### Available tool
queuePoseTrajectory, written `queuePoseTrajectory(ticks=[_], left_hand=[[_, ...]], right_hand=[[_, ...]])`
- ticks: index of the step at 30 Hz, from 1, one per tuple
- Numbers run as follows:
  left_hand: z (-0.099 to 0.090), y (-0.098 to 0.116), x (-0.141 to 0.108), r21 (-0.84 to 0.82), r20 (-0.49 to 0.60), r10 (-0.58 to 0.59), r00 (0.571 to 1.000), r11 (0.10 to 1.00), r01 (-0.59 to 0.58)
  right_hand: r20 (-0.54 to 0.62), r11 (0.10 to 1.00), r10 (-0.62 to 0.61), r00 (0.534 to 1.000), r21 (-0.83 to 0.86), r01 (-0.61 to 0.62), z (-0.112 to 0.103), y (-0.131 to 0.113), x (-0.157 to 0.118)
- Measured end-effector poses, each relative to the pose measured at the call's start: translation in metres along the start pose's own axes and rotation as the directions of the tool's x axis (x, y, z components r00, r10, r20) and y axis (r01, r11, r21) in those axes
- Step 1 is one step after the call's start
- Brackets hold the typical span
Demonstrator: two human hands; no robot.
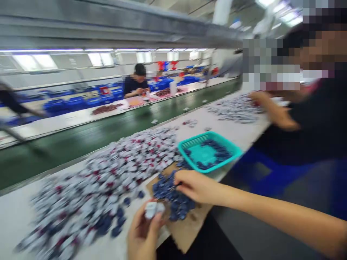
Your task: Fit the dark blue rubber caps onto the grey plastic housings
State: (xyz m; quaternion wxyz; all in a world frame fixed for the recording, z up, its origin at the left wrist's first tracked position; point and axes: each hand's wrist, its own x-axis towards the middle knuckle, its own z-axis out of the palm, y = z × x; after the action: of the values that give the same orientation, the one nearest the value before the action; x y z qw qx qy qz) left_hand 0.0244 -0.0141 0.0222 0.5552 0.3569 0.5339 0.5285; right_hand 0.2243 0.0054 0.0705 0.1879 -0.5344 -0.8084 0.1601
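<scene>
Factory line: conveyor belt (81,139), heaps of small parts (108,173)

Bright, even light falls from ceiling strip lights (97,57), which blow out to white. Motion blur smears the whole view, worst at the left edge; parts on the desk (244,135) lack detail.

A large heap of small parts (108,173) is lying across the table (244,133), left of a basket (208,151). A cardboard sheet (187,227) is sitting at the near edge, carrying a smaller pile (173,196). A conveyor belt (81,141) is running behind the table. Farther right, another pile (235,108) is lying before a co-worker (311,119).
</scene>
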Motion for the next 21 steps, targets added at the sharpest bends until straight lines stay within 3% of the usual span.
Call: queuePoseTrajectory(ticks=[3, 8, 14, 16, 21], left_hand=[[0.01, 0.002, -0.004, -0.169, 0.01, -0.053, 0.999, 0.984, 0.054], [0.017, 0.018, -0.018, -0.269, 0.063, -0.072, 0.995, 0.959, 0.086], [0.009, 0.021, -0.022, -0.269, 0.158, -0.044, 0.986, 0.959, 0.086], [0.005, 0.019, -0.019, -0.215, 0.207, -0.011, 0.978, 0.975, 0.056], [-0.002, 0.02, -0.015, -0.078, 0.291, 0.073, 0.954, 0.996, -0.053]], right_hand=[[-0.201, 0.971, 0.028, 0.979, 0.236, 0.021, 0.002, -0.006, -0.007], [-0.266, 0.873, 0.106, 0.958, 0.486, 0.038, 0.0, -0.032, -0.014], [-0.287, 0.91, -0.007, 0.958, 0.396, 0.125, 0.004, -0.038, -0.01], [-0.225, 0.923, -0.053, 0.973, 0.36, 0.134, 0.003, -0.036, -0.011], [0.08, 0.918, -0.126, 0.989, 0.388, 0.085, -0.006, -0.03, -0.007]])
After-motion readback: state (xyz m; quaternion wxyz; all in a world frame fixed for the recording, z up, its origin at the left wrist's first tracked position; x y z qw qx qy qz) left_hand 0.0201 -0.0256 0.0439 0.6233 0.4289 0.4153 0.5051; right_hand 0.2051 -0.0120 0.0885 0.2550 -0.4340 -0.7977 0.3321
